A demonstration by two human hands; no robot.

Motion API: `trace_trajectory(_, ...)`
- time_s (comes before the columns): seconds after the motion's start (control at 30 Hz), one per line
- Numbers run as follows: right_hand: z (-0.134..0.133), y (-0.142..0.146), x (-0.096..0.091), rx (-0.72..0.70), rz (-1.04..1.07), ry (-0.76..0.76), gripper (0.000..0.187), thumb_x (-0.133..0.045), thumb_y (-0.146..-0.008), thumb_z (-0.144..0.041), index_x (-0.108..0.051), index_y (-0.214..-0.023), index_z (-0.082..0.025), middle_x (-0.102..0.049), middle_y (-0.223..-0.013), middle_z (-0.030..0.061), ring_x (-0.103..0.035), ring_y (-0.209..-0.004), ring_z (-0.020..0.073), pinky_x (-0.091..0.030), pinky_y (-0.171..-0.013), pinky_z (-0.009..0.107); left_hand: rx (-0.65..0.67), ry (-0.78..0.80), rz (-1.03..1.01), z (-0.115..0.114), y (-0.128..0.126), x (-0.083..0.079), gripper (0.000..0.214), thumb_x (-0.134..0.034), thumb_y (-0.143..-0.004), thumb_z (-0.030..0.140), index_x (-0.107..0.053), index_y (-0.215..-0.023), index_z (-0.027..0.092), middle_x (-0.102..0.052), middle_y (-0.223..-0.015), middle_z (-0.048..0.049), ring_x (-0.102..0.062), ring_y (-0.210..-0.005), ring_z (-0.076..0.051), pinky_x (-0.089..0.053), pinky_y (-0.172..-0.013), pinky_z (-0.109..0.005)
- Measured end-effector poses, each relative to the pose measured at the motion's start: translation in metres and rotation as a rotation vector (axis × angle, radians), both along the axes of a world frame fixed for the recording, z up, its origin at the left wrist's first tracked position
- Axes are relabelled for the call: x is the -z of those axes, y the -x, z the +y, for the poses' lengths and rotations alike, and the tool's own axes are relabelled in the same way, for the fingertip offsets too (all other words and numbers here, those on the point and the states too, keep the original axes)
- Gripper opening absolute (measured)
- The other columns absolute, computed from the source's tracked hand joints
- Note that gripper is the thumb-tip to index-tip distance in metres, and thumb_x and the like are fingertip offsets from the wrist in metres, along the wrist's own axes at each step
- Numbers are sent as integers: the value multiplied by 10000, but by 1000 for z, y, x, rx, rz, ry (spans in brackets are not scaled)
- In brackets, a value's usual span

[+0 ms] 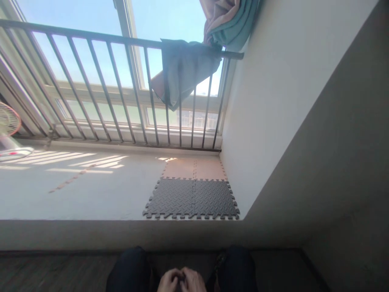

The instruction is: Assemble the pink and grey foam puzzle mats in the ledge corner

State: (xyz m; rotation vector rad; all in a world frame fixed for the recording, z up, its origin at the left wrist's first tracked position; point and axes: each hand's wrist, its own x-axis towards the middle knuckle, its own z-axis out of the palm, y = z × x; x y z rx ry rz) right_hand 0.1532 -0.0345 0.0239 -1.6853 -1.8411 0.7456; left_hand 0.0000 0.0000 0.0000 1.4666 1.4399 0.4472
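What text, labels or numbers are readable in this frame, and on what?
None. No readable text anywhere in the head view.
Foam mats: tread pattern only, no lettering.
Cloth on the railing: plain.
Fan: cut off at the frame edge, no label shows.
Left hand and right hand are together at the bottom edge; nothing printed shows there.

no writing, label, brand, number or sign can be read anywhere in this view. the foam mats [192, 198], the railing [91, 38], the cloth [185, 69] hung over it, the fan [9, 121] and the wall [288, 101] all show bare surfaces.
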Motion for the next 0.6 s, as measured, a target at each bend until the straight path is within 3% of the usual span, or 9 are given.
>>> trace_trajectory(0.07, 35, -6, 3, -2, 21, -2, 337, -645, -837, -208, -754, -1086, -407, -774, -894, -22, -774, -810, 275, -616, -748, 413, -94, -101, -112, 38, 5, -1, 251, -568, -866, 487, -782, -805, 370, -831, -972, -22, -782, -1104, -325, -609, -1055, -469)
trace_trajectory(0.13, 75, -15, -5, -16, 38, -54, 365, -593, -870, -212, -742, -1140, -406, -778, -943, -15, -769, -834, 265, -600, -792, 403, -254, -214, -228, 81, 12, -11, 295, -527, -837, 493, -794, -864, 368, -839, -942, -20, -803, -1053, -336, -629, -1011, -468)
trace_trajectory(0.23, 137, -33, -33, -48, 16, -131, 214, -548, -987, -293, -750, -1042, -336, -772, -984, 4, -753, -889, 239, -562, -826, 369, -471, -310, -316, 152, 24, -35, 321, -540, -851, 499, -771, -983, 320, -837, -923, -37, -817, -985, -309, -644, -963, -447)
trace_trajectory(0.37, 219, -63, -65, -60, -77, -184, 247, -496, -1065, -331, -731, -1040, -261, -767, -1022, 33, -733, -952, 220, -534, -877, 342, -636, -422, -322, 254, 44, -62, 356, -516, -866, 418, -701, -1113, 242, -822, -995, -83, -804, -968, -274, -639, -949, -428)
trace_trajectory(0.47, 278, -90, -69, -23, -185, -261, 260, -476, -1082, -328, -709, -1018, -234, -746, -1055, 59, -700, -1044, 228, -528, -953, 345, -673, -500, -161, 327, 62, -67, 396, -490, -874, 361, -664, -1196, 210, -803, -1127, -130, -773, -1084, -282, -602, -1033, -451)
trace_trajectory(0.6, 352, -124, -57, 67, -332, -316, 281, -467, -1080, -317, -701, -1185, -203, -729, -1234, 113, -644, -1215, 249, -496, -1101, 375, -544, -608, 163, 406, 84, -64, 454, -481, -898, 376, -650, -1262, 164, -746, -1275, -192, -708, -1201, -316, -522, -1151, -497)
